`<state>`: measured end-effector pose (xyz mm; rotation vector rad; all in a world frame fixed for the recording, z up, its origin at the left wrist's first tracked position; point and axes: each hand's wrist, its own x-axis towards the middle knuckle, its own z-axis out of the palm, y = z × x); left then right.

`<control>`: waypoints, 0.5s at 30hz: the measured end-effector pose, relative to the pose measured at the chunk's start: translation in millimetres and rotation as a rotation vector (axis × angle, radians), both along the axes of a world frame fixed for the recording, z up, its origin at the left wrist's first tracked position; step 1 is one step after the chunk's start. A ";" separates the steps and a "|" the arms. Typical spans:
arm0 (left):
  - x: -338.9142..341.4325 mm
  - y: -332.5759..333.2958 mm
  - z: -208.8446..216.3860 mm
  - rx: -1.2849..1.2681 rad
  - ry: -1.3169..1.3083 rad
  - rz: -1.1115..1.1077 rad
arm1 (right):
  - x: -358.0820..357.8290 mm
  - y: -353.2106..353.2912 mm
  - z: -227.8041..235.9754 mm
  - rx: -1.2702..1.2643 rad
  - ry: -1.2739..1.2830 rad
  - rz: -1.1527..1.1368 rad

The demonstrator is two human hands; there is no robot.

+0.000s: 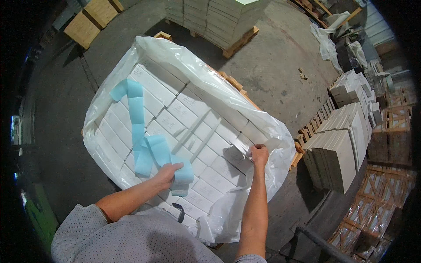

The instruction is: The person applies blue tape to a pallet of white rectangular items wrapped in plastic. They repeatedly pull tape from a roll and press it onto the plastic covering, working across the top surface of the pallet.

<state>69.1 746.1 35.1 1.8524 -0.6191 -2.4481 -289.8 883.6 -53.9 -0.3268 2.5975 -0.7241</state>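
Rows of small white boxes (214, 177) fill a pallet load lined with clear plastic film (206, 81). A long pale-blue strip of labels (137, 115) trails over the boxes on the left, folding back on itself. My left hand (166, 175) grips its near end, fingers closed. At the right side of the load, my right hand (259, 154) is closed in a pinch on a thin whitish slip (241, 145) just above a box. Two pale, narrow strips (206, 138) lie across the middle boxes. Near my body, a small black curved object (179, 212) rests at the load's edge.
Stacked grey-white cartons (215, 22) stand on a pallet beyond the load. Right of me are leaning flat white cartons (335, 151) and wooden crates (372, 201). A dark metal bar (322, 243) crosses the lower right. Wooden boxes (92, 22) stand far left.
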 end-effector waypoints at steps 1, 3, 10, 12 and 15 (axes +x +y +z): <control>-1.6 0.4 2.1 -0.027 -0.014 -0.004 | -0.1 0.1 -1.6 0.008 -0.031 -0.005; -3.7 0.4 4.0 -0.013 0.003 -0.009 | -0.4 -0.6 -3.5 0.023 -0.043 0.004; -3.2 2.4 -4.3 -0.017 0.034 -0.021 | 7.8 -5.6 6.4 0.053 0.155 0.139; -2.9 2.8 -7.2 -0.009 0.033 -0.032 | 11.4 -9.8 11.0 0.074 0.198 0.164; -2.9 2.6 -10.8 -0.001 0.040 -0.039 | 14.4 -15.9 18.4 0.118 0.214 0.163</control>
